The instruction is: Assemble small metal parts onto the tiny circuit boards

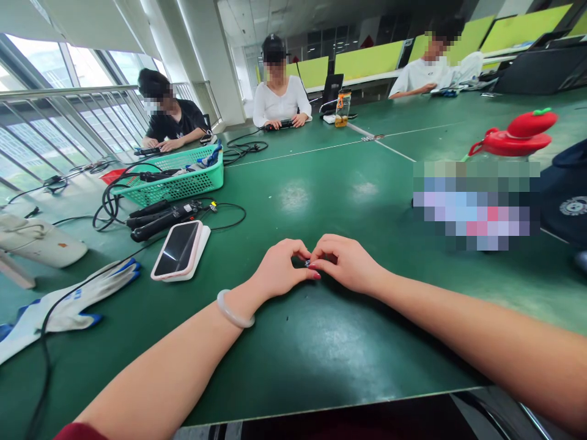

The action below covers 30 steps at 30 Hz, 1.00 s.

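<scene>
Bluish, a tiny piece (307,264) is pinched where the left hand (280,267) and right hand (347,263) meet.

On the green surface (275,354), a phone (178,250) at left, near a white glove (103,291) with a black cable (47,373) across it; beyond, a green basket (183,183) and a bottle (342,111).

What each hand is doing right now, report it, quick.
Left hand: thumb and finger curled about a small object; firm grip cannot be told.
Right hand: fingertips closed on that small object, partly hidden.
</scene>
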Motion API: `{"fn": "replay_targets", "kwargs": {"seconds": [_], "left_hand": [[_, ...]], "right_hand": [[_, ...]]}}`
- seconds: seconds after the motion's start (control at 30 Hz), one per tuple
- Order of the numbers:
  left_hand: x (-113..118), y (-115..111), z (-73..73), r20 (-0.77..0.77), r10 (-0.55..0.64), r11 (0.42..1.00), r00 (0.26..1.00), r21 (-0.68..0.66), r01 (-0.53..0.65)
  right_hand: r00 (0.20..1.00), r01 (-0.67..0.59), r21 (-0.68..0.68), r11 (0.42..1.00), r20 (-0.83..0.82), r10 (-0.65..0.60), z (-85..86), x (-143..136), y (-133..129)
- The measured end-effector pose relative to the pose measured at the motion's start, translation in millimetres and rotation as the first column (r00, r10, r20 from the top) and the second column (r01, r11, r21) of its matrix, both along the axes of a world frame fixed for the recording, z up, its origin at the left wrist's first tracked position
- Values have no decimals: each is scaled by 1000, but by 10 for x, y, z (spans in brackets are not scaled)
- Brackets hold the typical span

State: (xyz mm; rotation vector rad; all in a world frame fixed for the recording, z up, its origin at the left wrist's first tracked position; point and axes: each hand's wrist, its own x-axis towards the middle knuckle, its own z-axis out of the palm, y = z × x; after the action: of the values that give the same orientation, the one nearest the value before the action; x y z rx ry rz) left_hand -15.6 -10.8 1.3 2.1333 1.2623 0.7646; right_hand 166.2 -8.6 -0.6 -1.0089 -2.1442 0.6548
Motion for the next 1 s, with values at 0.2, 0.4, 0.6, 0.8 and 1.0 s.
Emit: {"fn": "replay_targets", "kwargs": {"seconds": [0.2,0.4,0.6,0.8,1.0], "left_hand": [[-1,-6,0,14,-7,1000,1000,-3,7],[-2,-2,-2,31,-29,1000,999,4,29],[-2,8,0,47,-36,999,998,-7,37],[-4,-8,9,66,-56,998,996,-26,58],[-5,11,39,18,52,998,998,-20,-52]], "right_hand": [[995,-10,-146,989,-101,-5,9,10,11],[974,-40,-352,935,-223,-42,-25,6,48],[945,-154,-502,851,-327,-22,-49,22,123],[940,-193,-527,827,-340,2,-38,20,112],[956,-69,-430,900,-286,-63,-4,63,126]]}}
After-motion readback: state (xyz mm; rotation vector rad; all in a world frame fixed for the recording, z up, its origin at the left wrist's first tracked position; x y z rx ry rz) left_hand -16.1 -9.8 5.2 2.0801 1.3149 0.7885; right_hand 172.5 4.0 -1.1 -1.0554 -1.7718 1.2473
